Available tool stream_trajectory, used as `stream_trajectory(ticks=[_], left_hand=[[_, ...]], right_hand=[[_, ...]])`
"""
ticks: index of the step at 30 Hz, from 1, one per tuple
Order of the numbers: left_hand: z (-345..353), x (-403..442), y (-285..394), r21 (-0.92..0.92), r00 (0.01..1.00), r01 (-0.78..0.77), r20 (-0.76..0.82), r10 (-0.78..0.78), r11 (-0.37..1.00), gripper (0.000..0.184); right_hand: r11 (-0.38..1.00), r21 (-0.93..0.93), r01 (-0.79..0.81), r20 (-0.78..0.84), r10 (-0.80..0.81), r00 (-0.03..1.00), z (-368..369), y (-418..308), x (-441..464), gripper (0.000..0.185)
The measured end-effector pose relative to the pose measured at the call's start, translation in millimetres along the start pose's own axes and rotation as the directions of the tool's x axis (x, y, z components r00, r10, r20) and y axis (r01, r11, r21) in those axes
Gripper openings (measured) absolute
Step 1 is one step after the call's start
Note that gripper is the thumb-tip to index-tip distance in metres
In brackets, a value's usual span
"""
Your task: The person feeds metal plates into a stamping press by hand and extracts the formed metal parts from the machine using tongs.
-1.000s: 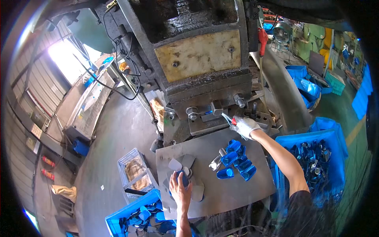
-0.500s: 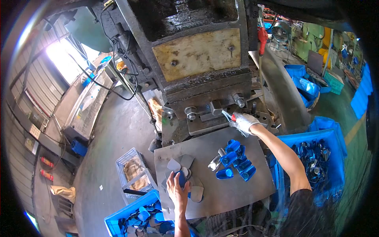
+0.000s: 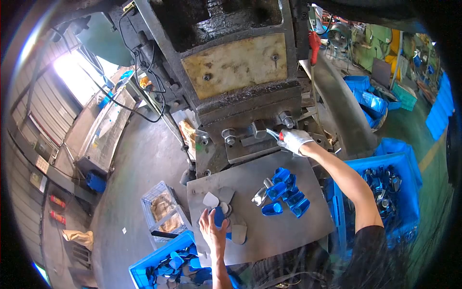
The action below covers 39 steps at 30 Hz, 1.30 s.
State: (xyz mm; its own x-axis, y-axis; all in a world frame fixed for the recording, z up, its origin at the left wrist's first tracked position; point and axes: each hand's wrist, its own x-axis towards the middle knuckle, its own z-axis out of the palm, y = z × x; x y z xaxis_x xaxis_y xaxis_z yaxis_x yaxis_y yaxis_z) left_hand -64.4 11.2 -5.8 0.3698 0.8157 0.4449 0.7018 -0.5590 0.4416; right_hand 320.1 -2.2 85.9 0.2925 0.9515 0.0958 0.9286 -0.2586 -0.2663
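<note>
My right hand (image 3: 294, 142), in a pale glove, is closed around red-handled pliers (image 3: 275, 135). Their metal jaws reach to the front of the press die (image 3: 259, 130); whether they grip a part is unclear. My bare left hand (image 3: 213, 232) has its fingers apart over flat metal blanks (image 3: 225, 194) on the left of the metal table (image 3: 269, 236). A blue-faced blank (image 3: 219, 217) lies between thumb and index finger. Shaped blue metal parts (image 3: 284, 189) are heaped right of centre, with a shiny silver part (image 3: 260, 196) beside them.
A blue bin (image 3: 344, 216) of formed parts stands right of the table. Another blue bin (image 3: 139, 269), filled with flat blanks, is at lower left near a grey-blue crate (image 3: 151, 204) holding brown cloth. The heavy press (image 3: 240, 67) rises ahead, and a chute (image 3: 337, 106) slopes beside it.
The view has shifted slightly. My right hand, with the pliers, has moved a little left at the die. My left hand stays by the blanks, slightly further left.
</note>
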Motion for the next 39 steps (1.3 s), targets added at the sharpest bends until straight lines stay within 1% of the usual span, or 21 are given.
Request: stream_trajectory(ticks=[1,2,3,4,5,6,7,9,10,11,12,14,15,18,19,21,25,28,29,36,39], left_hand=[[-4,1,4,0.013,1.0,-0.012,-0.027,0.013,1.0,0.049],[-8,1,8,0.025,0.998,-0.021,-0.053,0.022,0.999,0.048],[-12,-1,11,0.034,0.996,-0.026,-0.079,0.029,0.999,0.047],[-14,-2,13,0.006,0.996,-0.023,-0.084,0.024,1.0,0.046],[-16,-4,14,-0.023,0.996,-0.022,-0.085,0.02,0.999,0.044],[-20,-6,16,-0.05,0.997,-0.025,-0.08,0.021,0.998,0.043],[-26,-5,27,-0.092,0.994,-0.031,-0.104,0.021,0.995,0.038],[-31,-9,40,-0.266,0.996,-0.03,-0.083,0.008,0.964,0.035],[-32,-11,47,-0.354,0.997,-0.026,-0.075,-0.001,0.935,0.034],[-35,-11,57,-0.333,0.984,-0.145,-0.147,0.101,0.932,0.028],[-34,-15,64,-0.412,0.992,-0.107,-0.099,0.072,0.905,0.027],[-33,-28,74,-0.549,1.0,-0.012,0.008,0.019,0.836,0.026],[-32,-32,78,-0.607,0.998,-0.04,0.017,0.064,0.794,0.025],[-32,-41,87,-0.743,0.989,0.143,0.131,-0.067,0.654,0.027],[-34,-42,87,-0.719,0.987,0.142,0.152,-0.045,0.68,0.028],[-29,-45,85,-0.71,0.996,0.076,0.093,-0.014,0.7,0.028],[-28,-48,89,-0.648,0.999,-0.027,0.015,0.048,0.761,0.031],[-30,-47,92,-0.599,0.998,-0.031,0.024,0.057,0.8,0.035],[-30,-46,95,-0.628,0.999,-0.034,0.01,0.052,0.778,0.036],[-36,-46,102,-0.641,0.992,0.013,0.104,0.07,0.767,0.032],[-34,-51,105,-0.673,0.988,0.02,0.125,0.087,0.739,0.029]], right_hand=[[0.999,0.014,0.045,-0.031,-0.044,0.999,2,5,-3,0.028],[0.969,0.233,-0.082,0.07,0.067,0.995,2,6,-10,0.027],[0.879,0.423,-0.22,0.193,0.15,0.97,0,7,-21,0.027],[0.736,0.57,-0.364,0.328,0.202,0.923,-3,6,-33,0.027],[0.693,0.631,-0.349,0.32,0.178,0.931,-12,2,-52,0.027],[0.739,0.634,-0.228,0.251,0.082,0.965,-11,5,-68,0.026],[0.698,0.714,-0.047,0.115,-0.051,0.992,20,31,-84,0.024],[0.434,0.885,-0.168,0.173,0.028,0.985,18,25,-123,0.022],[0.159,0.89,-0.427,0.403,0.162,0.901,-25,-9,-153,0.02],[0.23,0.874,-0.429,0.386,0.209,0.899,-33,-16,-172,0.021],[0.195,0.88,-0.434,0.402,0.182,0.897,-40,-19,-193,0.022],[-0.002,0.947,-0.321,0.317,0.167,0.934,-35,-16,-231,0.025],[-0.019,0.945,-0.326,0.323,0.187,0.928,-38,-16,-244,0.025],[-0.069,0.939,-0.337,0.343,0.222,0.913,-46,-18,-264,0.025],[-0.084,0.933,-0.35,0.36,0.222,0.906,-46,-19,-265,0.025],[-0.124,0.921,-0.369,0.389,0.242,0.889,-42,-21,-269,0.023],[-0.087,0.911,-0.403,0.412,0.147,0.899,-27,-23,-267,0.022],[-0.091,0.889,-0.449,0.455,0.08,0.887,-21,-23,-260,0.023],[-0.069,0.877,-0.475,0.48,0.082,0.874,-22,-25,-258,0.023],[-0.147,0.875,-0.461,0.466,-0.003,0.885,-6,-26,-260,0.023],[-0.162,0.896,-0.413,0.424,0.032,0.905,-9,-31,-280,0.025]])
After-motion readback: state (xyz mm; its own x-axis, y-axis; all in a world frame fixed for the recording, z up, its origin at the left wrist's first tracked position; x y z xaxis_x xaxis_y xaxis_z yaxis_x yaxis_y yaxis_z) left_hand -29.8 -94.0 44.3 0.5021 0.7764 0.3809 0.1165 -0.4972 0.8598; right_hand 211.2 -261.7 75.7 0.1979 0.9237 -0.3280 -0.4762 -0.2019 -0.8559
